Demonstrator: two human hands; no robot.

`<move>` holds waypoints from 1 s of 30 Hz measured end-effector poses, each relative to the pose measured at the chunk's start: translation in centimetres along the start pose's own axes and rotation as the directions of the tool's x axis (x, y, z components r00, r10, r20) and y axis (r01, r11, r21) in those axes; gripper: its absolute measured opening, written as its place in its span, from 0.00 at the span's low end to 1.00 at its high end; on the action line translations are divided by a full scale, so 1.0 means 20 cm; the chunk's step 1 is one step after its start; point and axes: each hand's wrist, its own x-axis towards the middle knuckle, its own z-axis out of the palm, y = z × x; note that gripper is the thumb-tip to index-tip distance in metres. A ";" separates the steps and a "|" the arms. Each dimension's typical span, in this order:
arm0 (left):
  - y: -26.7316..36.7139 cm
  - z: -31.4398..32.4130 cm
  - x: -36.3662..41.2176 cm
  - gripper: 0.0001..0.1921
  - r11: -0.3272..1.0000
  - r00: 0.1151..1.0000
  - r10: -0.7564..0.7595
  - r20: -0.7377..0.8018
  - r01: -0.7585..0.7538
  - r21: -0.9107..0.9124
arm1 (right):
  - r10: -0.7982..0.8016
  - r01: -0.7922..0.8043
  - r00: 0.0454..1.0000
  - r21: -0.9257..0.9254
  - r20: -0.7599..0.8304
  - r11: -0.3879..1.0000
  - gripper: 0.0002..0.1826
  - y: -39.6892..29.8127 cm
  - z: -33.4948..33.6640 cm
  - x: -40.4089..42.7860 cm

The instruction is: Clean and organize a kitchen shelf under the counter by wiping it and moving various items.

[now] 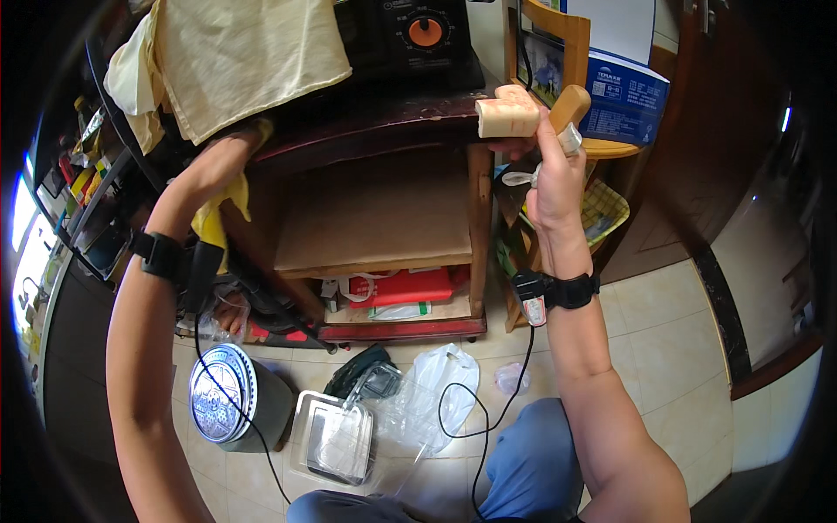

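Note:
My left hand [242,147] reaches to the front edge of the dark wooden cabinet top [366,133], below a hanging cream cloth [248,59]; its fingers are mostly hidden. A yellow cloth [219,212] hangs by that wrist. My right hand [556,170], raised at the cabinet's right corner, grips several small things: a pale, reddish-streaked block [509,118], a tan rounded piece [570,108] and a small whitish wrapped item [570,138]. What the block and the tan piece are, I cannot tell. Under the top, the cabinet's inner shelf [379,222] shows its bare board.
A black appliance with an orange dial [425,33] stands on the cabinet. At right, a wooden chair [579,39] holds a blue box [621,98]. Clear plastic containers [333,438], a white plastic bag [444,392] and a metal-topped bin [242,399] sit on the tiles; black cables hang from both wrists.

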 end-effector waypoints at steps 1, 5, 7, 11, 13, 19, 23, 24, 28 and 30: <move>0.04 0.01 0.01 0.29 0.998 0.999 0.028 -0.030 -0.030 -0.050 | 0.001 -0.001 1.000 0.032 0.002 0.999 0.16 -0.01 0.02 0.00; 0.49 0.07 0.02 0.27 0.998 1.000 -0.003 0.026 0.002 0.064 | 0.003 -0.003 1.000 0.045 0.000 0.999 0.16 0.00 -0.01 0.00; 0.53 0.13 0.10 0.26 0.987 0.986 0.159 0.046 -0.160 0.015 | -0.003 0.004 1.000 0.073 -0.006 0.997 0.16 -0.01 0.02 0.00; 0.80 0.18 0.20 0.27 0.993 0.952 -0.034 0.304 0.067 -0.099 | -0.010 0.009 1.000 0.070 0.008 0.998 0.16 0.00 0.01 0.00; 0.81 0.22 0.19 0.26 0.985 0.966 -0.045 0.254 0.085 -0.147 | 0.003 -0.003 1.000 0.064 0.000 0.998 0.16 0.00 0.01 -0.01; 0.89 0.24 0.22 0.23 0.846 0.840 0.528 0.128 -0.533 0.006 | 0.002 -0.004 1.000 0.094 0.027 0.996 0.16 -0.01 0.01 0.01; 0.93 0.25 0.07 0.21 0.917 0.917 0.397 0.052 -0.392 -0.077 | 0.014 -0.015 1.000 0.071 0.017 0.997 0.17 -0.01 0.00 0.00; 0.91 0.24 0.04 0.19 0.901 0.902 0.430 -0.023 -0.431 -0.047 | 0.023 -0.026 0.999 0.073 0.037 0.997 0.17 -0.01 0.00 0.00; 0.92 0.28 -0.05 0.16 0.854 0.859 0.493 -0.137 -0.508 -0.110 | 0.038 -0.043 0.997 0.075 0.064 0.996 0.18 0.00 -0.03 0.00; 0.94 0.27 -0.05 0.18 0.843 0.854 0.511 -0.096 -0.519 -0.142 | 0.034 -0.039 0.997 0.078 0.063 0.996 0.18 0.01 -0.03 0.00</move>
